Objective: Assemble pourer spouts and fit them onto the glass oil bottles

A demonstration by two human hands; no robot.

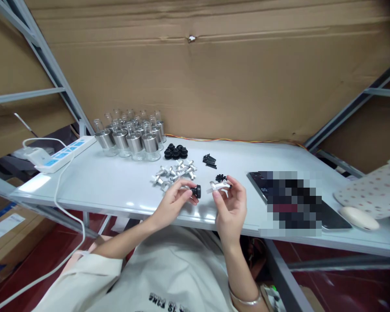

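Near the front edge of the table, my left hand (177, 200) pinches a black ribbed stopper (197, 191) between thumb and fingers. To its right, my right hand (230, 203) grips a small silver metal spout (218, 186) with a dark tip at its right end. The stopper and the spout are apart, with a short gap between them. Beyond my left hand lies a loose pile of silver spout pieces (178, 169). Several black stoppers (175, 151) stand grouped behind that pile. Just beyond my right hand is a cluster of tiny black parts (220, 177).
Glass bottles with metal sleeves (134, 143) stand at the back left, beside a white power strip (66, 154) and its cable. Thin black strips (209, 161) lie mid-table. A tablet-like device (331, 216), partly blurred, and a cream oval object (359, 217) are at right. Cardboard (214, 86) walls the back.
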